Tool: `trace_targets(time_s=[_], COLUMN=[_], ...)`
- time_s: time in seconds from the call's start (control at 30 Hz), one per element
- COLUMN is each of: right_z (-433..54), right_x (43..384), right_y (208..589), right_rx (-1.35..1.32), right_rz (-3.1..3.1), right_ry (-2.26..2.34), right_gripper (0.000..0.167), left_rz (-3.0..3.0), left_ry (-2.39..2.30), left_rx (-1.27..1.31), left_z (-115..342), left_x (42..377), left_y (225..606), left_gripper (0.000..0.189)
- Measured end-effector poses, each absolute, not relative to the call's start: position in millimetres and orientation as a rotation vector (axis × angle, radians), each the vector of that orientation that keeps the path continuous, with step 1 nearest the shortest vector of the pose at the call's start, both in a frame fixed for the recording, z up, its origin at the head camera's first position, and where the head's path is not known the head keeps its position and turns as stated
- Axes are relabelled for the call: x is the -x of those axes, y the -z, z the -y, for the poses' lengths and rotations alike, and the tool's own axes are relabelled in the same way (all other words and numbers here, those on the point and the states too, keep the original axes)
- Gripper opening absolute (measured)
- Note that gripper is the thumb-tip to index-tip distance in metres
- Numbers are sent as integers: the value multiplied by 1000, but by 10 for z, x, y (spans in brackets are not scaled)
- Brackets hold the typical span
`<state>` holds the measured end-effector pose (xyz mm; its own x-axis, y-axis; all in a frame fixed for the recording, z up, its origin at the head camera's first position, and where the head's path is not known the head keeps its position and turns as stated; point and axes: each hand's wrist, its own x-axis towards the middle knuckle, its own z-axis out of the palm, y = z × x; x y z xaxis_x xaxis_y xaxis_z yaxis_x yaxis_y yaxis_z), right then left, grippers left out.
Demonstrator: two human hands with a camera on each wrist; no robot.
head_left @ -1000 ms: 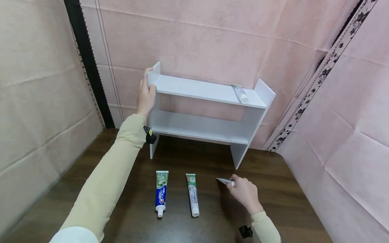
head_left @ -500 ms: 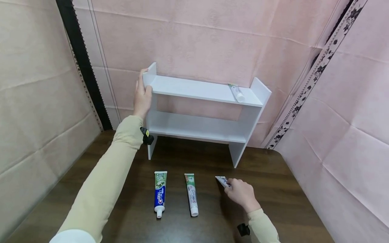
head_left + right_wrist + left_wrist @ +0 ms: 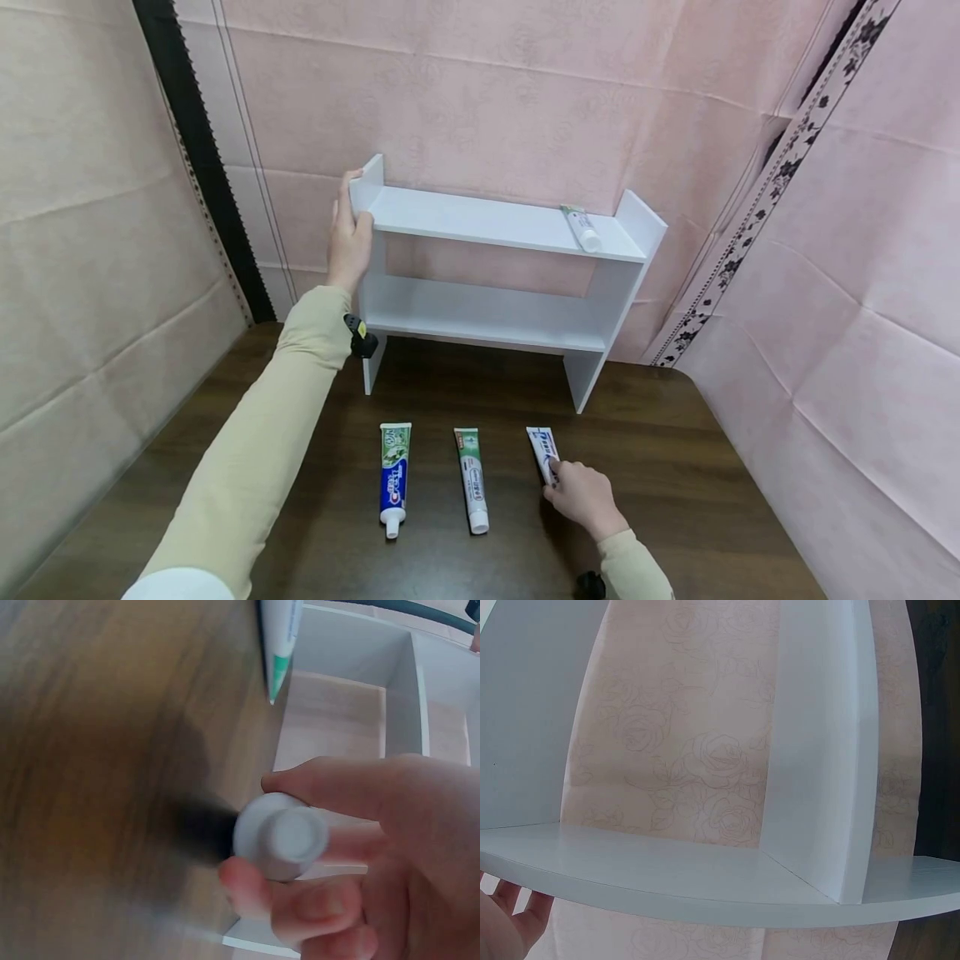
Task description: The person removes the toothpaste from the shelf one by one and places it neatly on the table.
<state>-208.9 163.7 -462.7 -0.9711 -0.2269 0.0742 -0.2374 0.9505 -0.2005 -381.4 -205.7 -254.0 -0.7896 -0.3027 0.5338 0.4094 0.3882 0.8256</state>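
In the head view a white two-tier shelf [image 3: 487, 325] stands at the table's back. My left hand [image 3: 349, 250] holds its left side panel near the top; in the left wrist view the fingers [image 3: 532, 911] show just past the panel's edge. My right hand [image 3: 583, 498] pinches a white and blue toothpaste tube [image 3: 543, 448] around its cap end, low over the table. The right wrist view shows the tube's white cap [image 3: 289, 836] between thumb and fingers. Left of it lie a green and white toothpaste tube [image 3: 472, 482] and a blue and green Crest tube [image 3: 394, 482].
Another toothpaste tube [image 3: 582, 229] lies at the right end of the shelf's top board. The brown wooden table [image 3: 322, 517] is bounded by a pink cloth wall [image 3: 510, 100] behind and cloth walls at both sides.
The tube in my right hand has turned, so its printed face now shows and it points more directly toward the shelf. The right hand has shifted left and slightly nearer. The left hand keeps its hold.
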Motion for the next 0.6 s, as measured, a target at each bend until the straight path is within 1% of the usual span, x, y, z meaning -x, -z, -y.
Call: trace_targets(time_s=[0.17, 0.37, 0.5, 0.6], right_z=[-1623, -1608, -1637, -1700], right_x=[2095, 2118, 2174, 2268], right_y=[4679, 4631, 4533, 4368], right_rx=[-384, -395, -400, -405], right_rz=[3103, 3154, 3177, 3114], right_ry=[-304, -347, -375, -401], right_gripper=[31, 31, 30, 32], left_rz=[2019, 2006, 2003, 2011], left_ry=[1452, 1457, 1452, 1444], left_rx=[93, 89, 87, 90], left_z=[2059, 2084, 2087, 2077], left_x=[3810, 3822, 3818, 3807], left_y=[2534, 2524, 2530, 2546], left_gripper=[59, 60, 60, 60])
